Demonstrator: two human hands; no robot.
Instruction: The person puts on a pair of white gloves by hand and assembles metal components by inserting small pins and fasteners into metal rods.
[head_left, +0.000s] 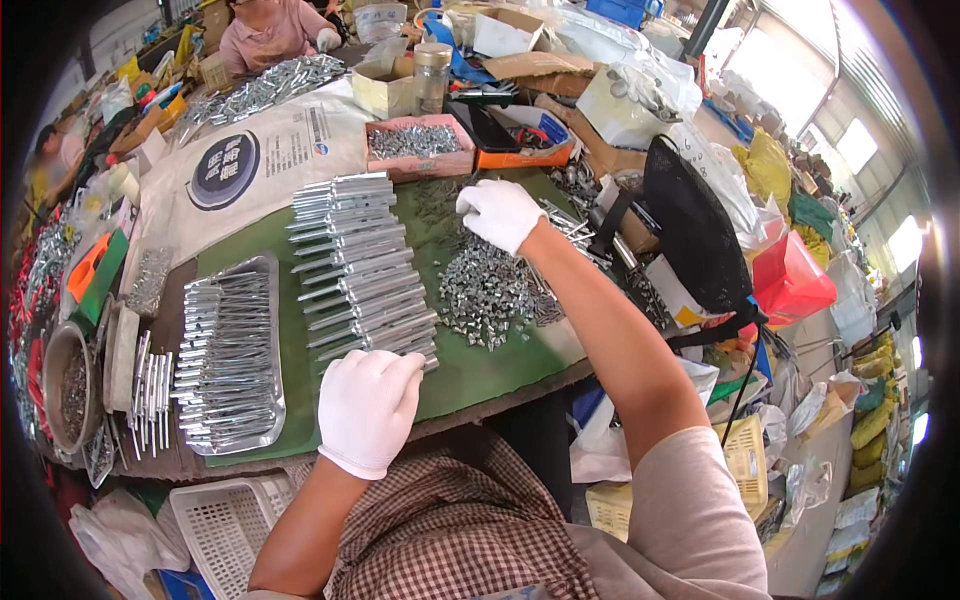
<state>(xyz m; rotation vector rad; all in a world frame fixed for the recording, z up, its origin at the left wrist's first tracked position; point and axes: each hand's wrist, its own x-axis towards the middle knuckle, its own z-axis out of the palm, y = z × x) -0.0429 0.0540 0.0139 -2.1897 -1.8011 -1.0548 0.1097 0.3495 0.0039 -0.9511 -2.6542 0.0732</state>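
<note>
My left hand point(368, 412), in a white glove, is closed at the near end of a long row of silver metal rods with pointed ends point(355, 270). What its curled fingers hold, if anything, is hidden. My right hand point(500, 214), also white-gloved, has its fingers bent together at the far side of a heap of small metal nuts or sleeves point(482, 290). Anything in that pinch is too small to make out. Dark small pieces point(440, 205) lie just left of its fingertips. Left of the row, a shallow metal tray point(275, 350) holds more slim rods.
A pink box of small metal parts point(470, 150) and an orange box point(525, 157) stand behind the row. At the right is a black mesh object point(695, 225). A round bowl point(55, 385) sits far left. Across the table, another person point(270, 40) works beside piled rods.
</note>
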